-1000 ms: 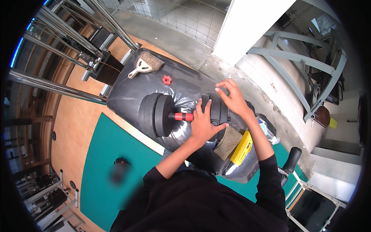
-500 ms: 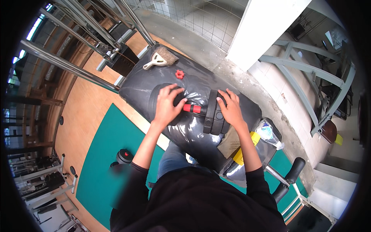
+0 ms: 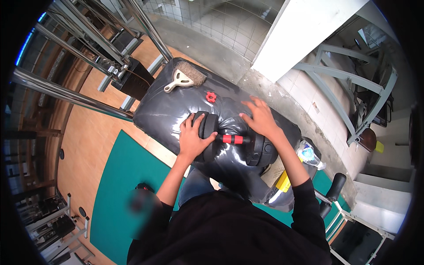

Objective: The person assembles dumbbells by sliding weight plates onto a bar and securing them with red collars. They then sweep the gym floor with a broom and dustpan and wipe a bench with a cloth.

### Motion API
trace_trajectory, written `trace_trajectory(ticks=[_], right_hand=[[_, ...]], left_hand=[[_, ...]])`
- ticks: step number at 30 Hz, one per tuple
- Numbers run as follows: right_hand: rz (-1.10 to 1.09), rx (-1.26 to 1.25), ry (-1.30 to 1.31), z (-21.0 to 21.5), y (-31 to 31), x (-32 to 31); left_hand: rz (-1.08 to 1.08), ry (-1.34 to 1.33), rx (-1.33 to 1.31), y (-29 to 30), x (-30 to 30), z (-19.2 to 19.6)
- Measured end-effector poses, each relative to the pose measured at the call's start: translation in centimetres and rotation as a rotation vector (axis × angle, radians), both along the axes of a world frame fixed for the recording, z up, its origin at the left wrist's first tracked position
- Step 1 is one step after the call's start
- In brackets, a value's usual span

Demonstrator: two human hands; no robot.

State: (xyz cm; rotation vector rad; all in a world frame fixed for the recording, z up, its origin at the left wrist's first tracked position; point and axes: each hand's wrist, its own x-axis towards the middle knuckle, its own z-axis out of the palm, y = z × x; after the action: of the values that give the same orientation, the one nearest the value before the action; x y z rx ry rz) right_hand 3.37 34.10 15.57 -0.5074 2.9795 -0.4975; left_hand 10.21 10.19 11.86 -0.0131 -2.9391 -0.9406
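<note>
Dumbbell [image 3: 234, 141], with black plates and a red grip on its bar, lies on its side on a worktop wrapped in glossy black plastic [image 3: 176, 106]. At the worktop's far end rests a bristle brush [image 3: 185, 77] with a pale handle, and a small red star-shaped nut [image 3: 211, 96] sits between it and the dumbbell. The left hand [image 3: 192, 139] grips the left plate stack; the right hand [image 3: 260, 118] lies open, fingers spread, on the right plates.
</note>
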Motion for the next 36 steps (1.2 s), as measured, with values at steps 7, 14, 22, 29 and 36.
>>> trace_trajectory(ticks=[7, 14, 22, 29, 36], right_hand=[[0.204, 0.286, -0.258, -11.1, -11.4, -8.9], [0.300, 0.318, -0.269, -14.7, -10.8, -11.5], [-0.233, -0.332, 0.239, 3.2, 3.5, 0.4], [-0.598, -0.773, 0.070, -6.4, 9.2, 11.9], [-0.640, -1.064, 0.055, -11.6, 16.0, 13.3]], left_hand=[[-0.003, 0.002, 0.006, -0.6, -0.3, 0.3], [-0.017, 0.004, -0.001, -0.5, -0.5, 0.4], [-0.064, -0.090, 0.001, -1.1, -0.3, 0.7], [-0.348, 0.167, 0.231, 10.5, 0.9, 3.6], [-0.134, 0.121, 0.121, 20.2, 3.2, 1.5]])
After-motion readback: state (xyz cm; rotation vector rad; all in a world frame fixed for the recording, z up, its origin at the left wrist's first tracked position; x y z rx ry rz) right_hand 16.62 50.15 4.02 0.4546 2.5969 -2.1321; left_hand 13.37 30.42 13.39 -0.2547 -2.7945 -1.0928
